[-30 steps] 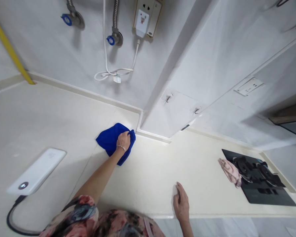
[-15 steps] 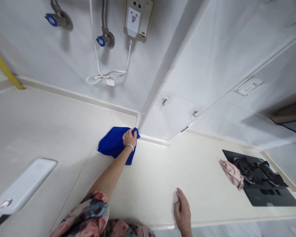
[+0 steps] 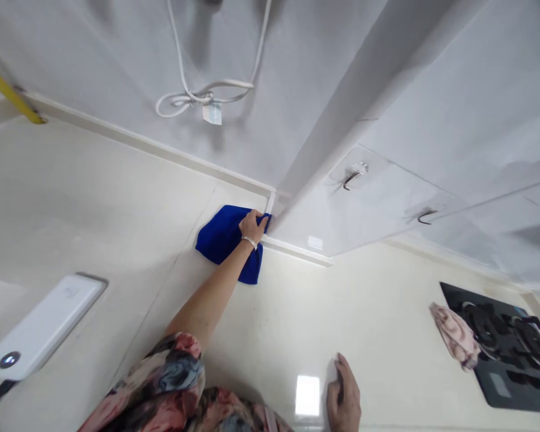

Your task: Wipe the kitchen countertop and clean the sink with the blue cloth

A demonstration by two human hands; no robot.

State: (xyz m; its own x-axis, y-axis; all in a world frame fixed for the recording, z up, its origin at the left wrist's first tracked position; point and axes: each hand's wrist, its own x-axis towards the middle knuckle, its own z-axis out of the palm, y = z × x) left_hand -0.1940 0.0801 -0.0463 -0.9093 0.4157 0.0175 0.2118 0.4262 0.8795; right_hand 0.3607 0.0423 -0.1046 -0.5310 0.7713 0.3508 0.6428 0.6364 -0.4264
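Observation:
My left hand point(image 3: 252, 226) grips a blue cloth point(image 3: 222, 233) and presses it to the cream countertop point(image 3: 270, 336), at the foot of the jutting wall corner. Most of the cloth spreads flat to the left of the fingers, and one end hangs below the wrist, which wears a bracelet. Near the counter's front edge, my right hand point(image 3: 345, 396) rests on its side with nothing in it. Its fingers are stretched out, slightly bent, with the thumb apart.
A white power bank point(image 3: 45, 324) with a black cable lies at the left. To the right, a pink cloth point(image 3: 454, 336) touches the black gas hob point(image 3: 499, 387). Hooks point(image 3: 351, 177) stick out of the wall, a white cord point(image 3: 207, 96) hangs above, and a yellow pipe point(image 3: 9, 90) enters the counter.
The view has moved closer to the wall corner. My left hand has pushed the blue cloth slightly further into the corner; my right hand stays by the front edge.

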